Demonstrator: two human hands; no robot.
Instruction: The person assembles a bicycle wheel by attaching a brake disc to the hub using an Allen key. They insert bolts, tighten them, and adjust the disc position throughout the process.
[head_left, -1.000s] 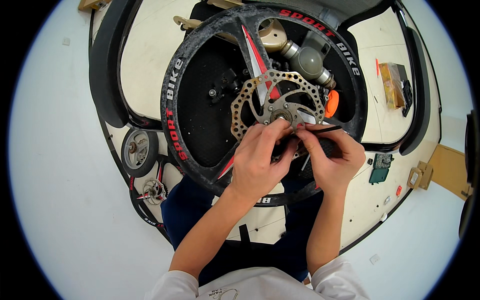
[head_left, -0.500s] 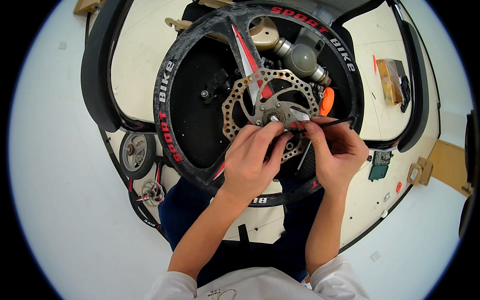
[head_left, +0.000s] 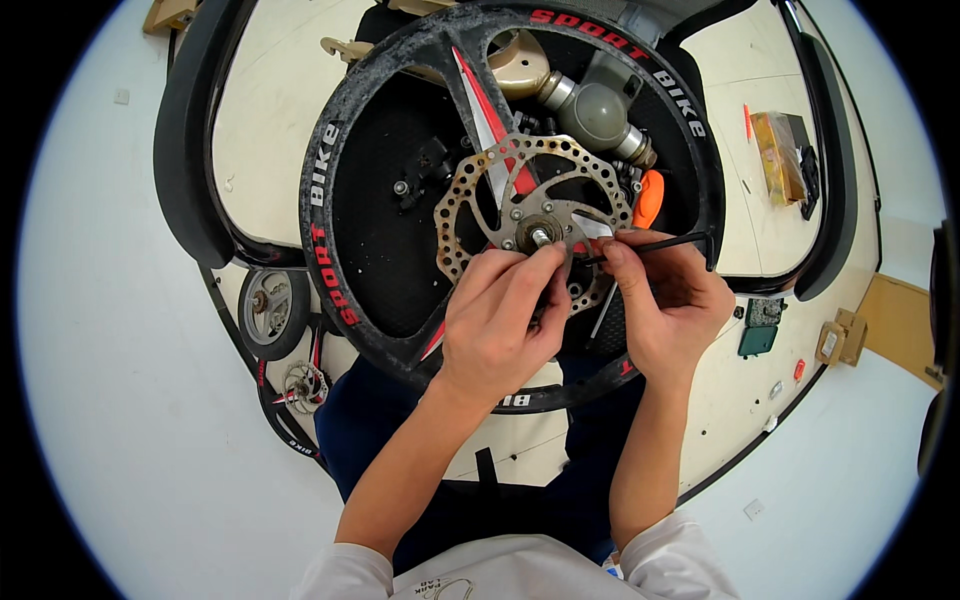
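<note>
A black bicycle wheel [head_left: 327, 175] with red and white markings lies flat in front of me. At its hub sits a perforated silver brake disc [head_left: 458, 200] with rusty patches. My right hand [head_left: 680, 305] pinches a black L-shaped hex key [head_left: 668, 243], its bent end sticking out to the right and its other end pointing at the disc bolts. Beside the axle [head_left: 542, 237], my left hand [head_left: 497, 320] has thumb and fingers closed together over the lower part of the disc. What those fingertips hold, if anything, is hidden.
The wheel rests on a black chair seat between two armrests [head_left: 195, 140] [head_left: 832, 170]. Through the spokes show a grey rounded metal part [head_left: 598, 115], an orange handle [head_left: 649, 200] and a thin silver rod [head_left: 604, 310]. A small wheel [head_left: 275, 312] stands at the left; small boxes [head_left: 842, 338] lie right.
The wheel has shifted slightly left in the view. The hex key's bent end has swung to point more downward. Both hands keep nearly the same place and grip.
</note>
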